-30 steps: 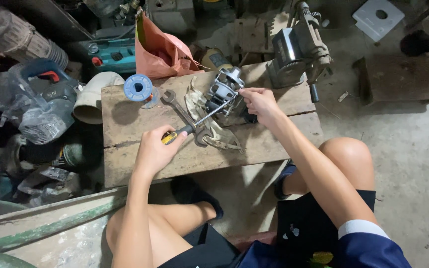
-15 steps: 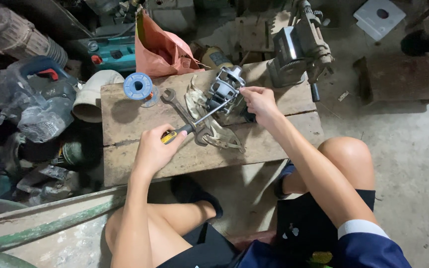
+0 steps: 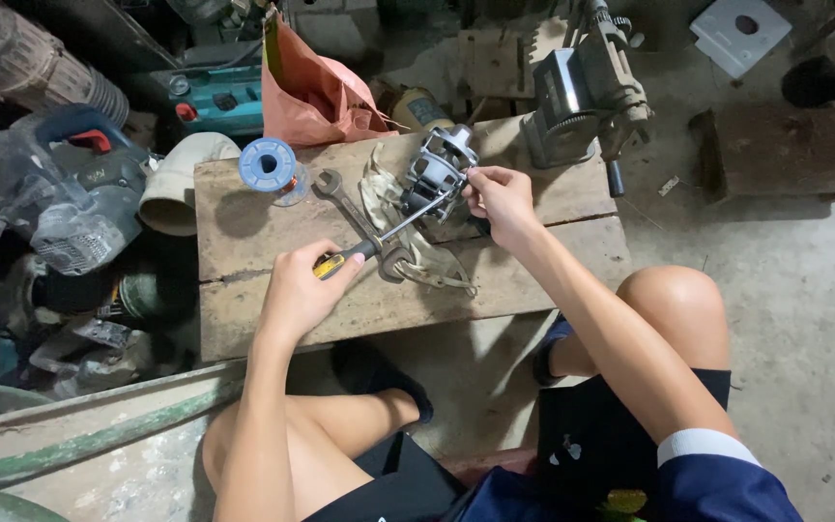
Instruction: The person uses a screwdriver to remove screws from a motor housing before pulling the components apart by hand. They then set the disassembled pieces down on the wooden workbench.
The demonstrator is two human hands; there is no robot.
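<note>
My left hand (image 3: 303,287) grips the yellow-and-black handle of a screwdriver (image 3: 379,239); its shaft runs up and right to a small metal motor part (image 3: 434,176). My right hand (image 3: 501,200) pinches the right side of that motor part and steadies it. The part rests on a pale rag (image 3: 416,242) on a low wooden bench (image 3: 273,234). A steel spanner (image 3: 352,218) lies on the bench under the screwdriver shaft.
A blue spool of wire (image 3: 268,166) stands at the bench's back left, an orange bag (image 3: 313,95) behind it. A bench vice (image 3: 584,85) sits at the back right. Power tools and a white pipe elbow (image 3: 178,186) crowd the left floor. My knees are below the bench.
</note>
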